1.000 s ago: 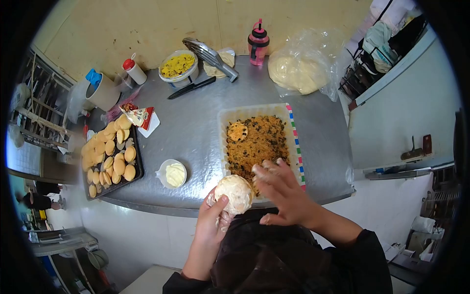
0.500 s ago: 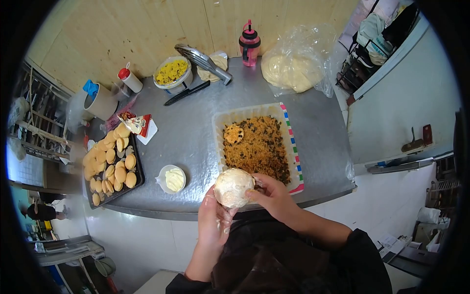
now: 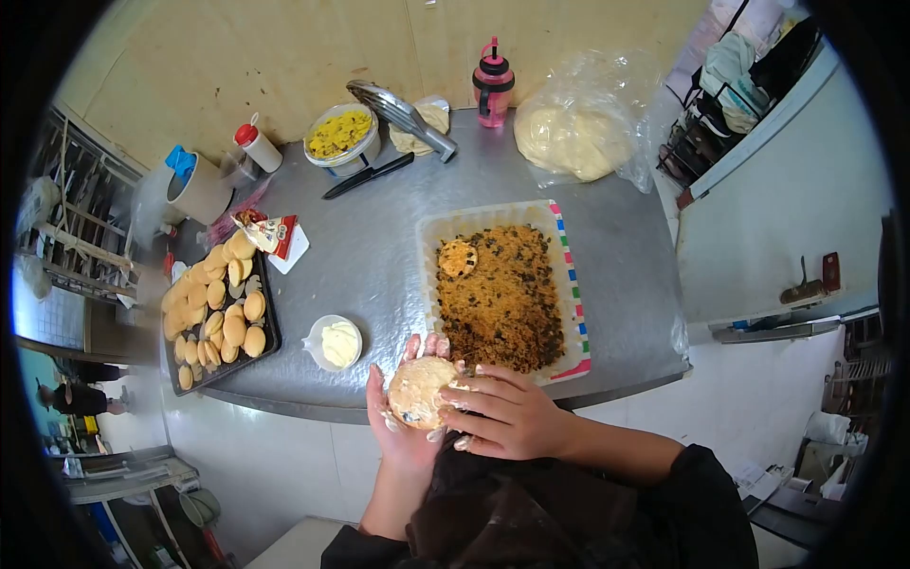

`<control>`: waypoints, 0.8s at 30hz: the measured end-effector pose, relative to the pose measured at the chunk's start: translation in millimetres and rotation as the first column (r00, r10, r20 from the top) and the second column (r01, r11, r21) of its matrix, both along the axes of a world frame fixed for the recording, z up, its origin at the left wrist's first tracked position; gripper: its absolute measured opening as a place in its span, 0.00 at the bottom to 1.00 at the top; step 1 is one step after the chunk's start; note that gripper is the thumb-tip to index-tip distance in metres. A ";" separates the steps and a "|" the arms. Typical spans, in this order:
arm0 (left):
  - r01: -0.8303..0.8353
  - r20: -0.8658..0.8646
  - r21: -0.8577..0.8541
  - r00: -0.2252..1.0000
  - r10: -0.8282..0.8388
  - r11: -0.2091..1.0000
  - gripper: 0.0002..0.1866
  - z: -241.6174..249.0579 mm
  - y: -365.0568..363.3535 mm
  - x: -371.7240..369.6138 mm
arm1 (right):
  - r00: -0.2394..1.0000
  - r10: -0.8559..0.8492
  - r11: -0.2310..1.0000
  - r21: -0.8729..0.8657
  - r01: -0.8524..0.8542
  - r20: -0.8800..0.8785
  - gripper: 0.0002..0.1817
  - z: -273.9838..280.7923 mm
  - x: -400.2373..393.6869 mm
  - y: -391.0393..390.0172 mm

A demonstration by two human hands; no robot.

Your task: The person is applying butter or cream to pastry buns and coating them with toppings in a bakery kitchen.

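Note:
A round cream-coated bun (image 3: 417,391) rests in my left hand (image 3: 398,431), held at the near edge of the steel table (image 3: 370,256). My right hand (image 3: 507,417) lies over the bun's right side, fingers pressing on it. Just beyond the hands stands a clear plastic tray (image 3: 427,237) filled with brown crumb and dark flakes, and one coated bun (image 3: 458,257) lies in its far left corner. A small cup of white cream (image 3: 338,341) sits left of the tray.
A black baking tray (image 3: 270,332) with several golden buns lies at the table's left. At the back stand a bowl of yellow filling (image 3: 341,133), metal tongs (image 3: 403,116), a black knife (image 3: 370,174), a pink bottle (image 3: 494,82) and bagged dough (image 3: 573,137).
The bun has come down and toward me in my left hand. My right hand left the crumb tray, came to the bun and now covers its right side.

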State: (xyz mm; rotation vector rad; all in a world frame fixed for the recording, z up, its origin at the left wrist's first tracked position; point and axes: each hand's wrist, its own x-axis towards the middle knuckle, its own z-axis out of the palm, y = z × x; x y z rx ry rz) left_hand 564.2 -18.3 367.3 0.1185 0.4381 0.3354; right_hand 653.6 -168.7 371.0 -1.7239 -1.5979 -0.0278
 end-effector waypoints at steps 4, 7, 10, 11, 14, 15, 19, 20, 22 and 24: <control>-0.012 0.124 -0.018 0.992 0.014 1.000 0.24 -6.6 3.4 2.7 | 0.992 0.094 0.995 -0.026 -0.092 0.084 0.32 -2.8 -5.2 1.3; 0.024 -0.042 -0.033 0.999 -0.025 0.999 0.21 -0.9 1.1 2.1 | 0.985 0.111 0.991 -0.083 -0.100 0.134 0.31 3.7 -1.7 15.8; 0.009 -0.116 -0.025 0.993 -0.012 1.000 0.20 2.3 2.7 0.7 | 0.995 0.067 0.989 -0.137 -0.056 0.077 0.37 -5.1 5.4 6.2; 0.003 -0.078 0.005 0.997 -0.003 1.000 0.20 0.4 4.7 0.9 | 0.996 0.067 0.987 -0.147 -0.059 0.054 0.39 -7.1 6.9 1.7; 0.019 0.029 0.066 0.999 -0.021 0.998 0.20 -4.2 6.7 1.0 | 0.989 0.145 0.981 -0.131 -0.140 0.032 0.39 -4.8 0.4 3.3; 0.037 0.022 0.039 0.999 -0.037 0.999 0.21 -2.0 4.5 2.1 | 0.985 0.172 0.978 -0.123 -0.167 0.024 0.39 -1.5 -3.1 6.6; 0.097 0.007 -0.033 0.995 -0.097 0.995 0.23 -6.1 6.8 -4.1 | 0.989 0.131 0.973 -0.199 -0.117 0.061 0.36 14.0 10.5 22.0; 0.091 0.008 -0.065 0.996 -0.091 0.994 0.23 -9.8 10.7 -8.1 | 0.995 0.063 0.978 -0.202 -0.047 0.076 0.34 14.7 16.0 20.3; 0.062 -0.044 -0.068 0.997 -0.065 0.996 0.25 -20.3 17.6 -19.2 | 1.000 0.008 0.990 -0.139 -0.008 0.002 0.33 16.4 27.3 20.9; 0.006 -0.043 -0.170 0.999 -0.014 0.985 0.26 -31.4 25.1 -38.9 | 0.996 -0.045 0.997 -0.067 0.040 -0.071 0.25 25.5 29.9 40.0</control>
